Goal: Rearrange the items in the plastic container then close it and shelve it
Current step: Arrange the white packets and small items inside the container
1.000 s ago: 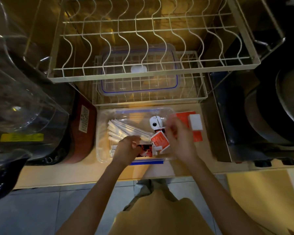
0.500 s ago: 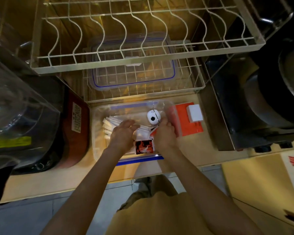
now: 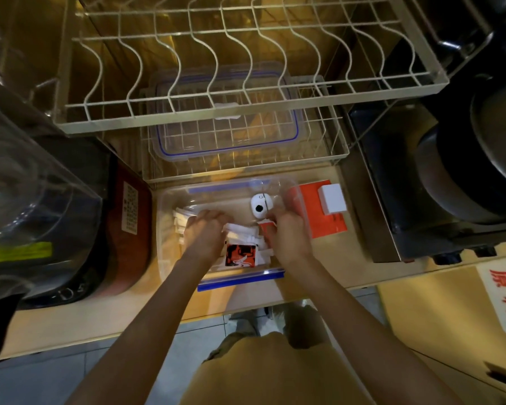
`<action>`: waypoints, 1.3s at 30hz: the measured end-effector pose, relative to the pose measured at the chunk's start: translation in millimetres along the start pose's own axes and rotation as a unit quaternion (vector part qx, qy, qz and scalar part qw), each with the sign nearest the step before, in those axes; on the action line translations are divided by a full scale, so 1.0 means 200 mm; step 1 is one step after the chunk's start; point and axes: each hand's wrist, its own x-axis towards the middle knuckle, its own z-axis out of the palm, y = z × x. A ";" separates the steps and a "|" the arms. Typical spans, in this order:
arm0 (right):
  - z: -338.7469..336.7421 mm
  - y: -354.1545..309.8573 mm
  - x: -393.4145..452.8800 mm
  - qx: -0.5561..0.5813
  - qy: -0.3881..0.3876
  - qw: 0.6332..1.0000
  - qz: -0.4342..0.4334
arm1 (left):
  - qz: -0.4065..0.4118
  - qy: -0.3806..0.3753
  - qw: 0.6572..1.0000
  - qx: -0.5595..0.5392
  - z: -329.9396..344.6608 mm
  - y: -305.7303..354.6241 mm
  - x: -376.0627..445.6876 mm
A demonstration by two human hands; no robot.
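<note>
A clear plastic container (image 3: 170, 258) with blue clips stands open on the counter in front of me. Inside lie white paper-wrapped sticks (image 3: 179, 220), a red-and-black sachet (image 3: 240, 255), more white sachets and a small round white object (image 3: 259, 205) with a black dot. My left hand (image 3: 206, 233) rests palm down on the white sticks. My right hand (image 3: 288, 235) is inside the container at its right, fingers closed on a red sachet (image 3: 265, 227). The clear lid (image 3: 225, 147) with a blue seal lies on the lower wire rack behind the container.
A wire dish rack (image 3: 246, 112) overhangs the lid. An orange packet (image 3: 323, 220) with a small white box (image 3: 332, 197) on it lies right of the container. A dark red appliance (image 3: 129, 238) and a big clear jug (image 3: 32, 200) stand left; dark pots (image 3: 465, 176) stand right.
Both hands have moved deeper into the container. The left hand has gone from the near sachets onto the white sticks; the right hand has lowered the red sachet beside the round white object.
</note>
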 end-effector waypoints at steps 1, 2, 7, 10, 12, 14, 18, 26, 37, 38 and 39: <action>-0.02 0.00 -0.01 0.010 0.005 1.000 -0.005 | 0.000 0.004 1.000 -0.001 0.00 0.00 0.00; -0.05 -0.01 -0.01 0.023 0.009 1.000 -0.007 | 0.002 0.008 1.000 0.001 0.00 0.00 0.01; -0.18 -0.01 -0.02 -0.030 -0.016 0.999 -0.038 | -0.009 0.032 0.999 -0.017 -0.02 0.00 0.04; -0.19 -0.01 0.02 -0.139 -0.102 0.984 -0.046 | -0.017 0.043 0.999 -0.014 -0.02 0.01 0.06; -0.17 -0.02 0.05 -0.178 -0.142 0.973 -0.046 | -0.017 0.042 0.999 -0.019 -0.02 0.02 0.07; -0.16 -0.04 0.06 -0.190 -0.168 0.966 -0.048 | -0.010 0.043 0.999 -0.027 -0.02 0.04 0.06; -0.13 -0.05 0.09 -0.211 -0.181 0.958 -0.064 | -0.011 0.052 0.997 -0.058 -0.03 0.05 -0.01; -0.09 -0.04 0.11 -0.251 -0.186 0.945 -0.094 | -0.040 -0.089 0.995 -0.021 0.00 0.06 -0.09; -0.33 0.07 0.01 0.128 -0.003 0.990 -0.053 | -0.055 -0.078 0.992 -0.083 0.02 0.08 -0.09; -0.33 0.11 -0.01 0.158 0.023 0.987 -0.033 | -0.070 -0.080 0.990 -0.095 0.03 0.08 -0.09; -0.32 0.13 -0.03 0.176 0.042 0.983 -0.011 | -0.083 -0.083 0.988 -0.102 0.03 0.08 -0.09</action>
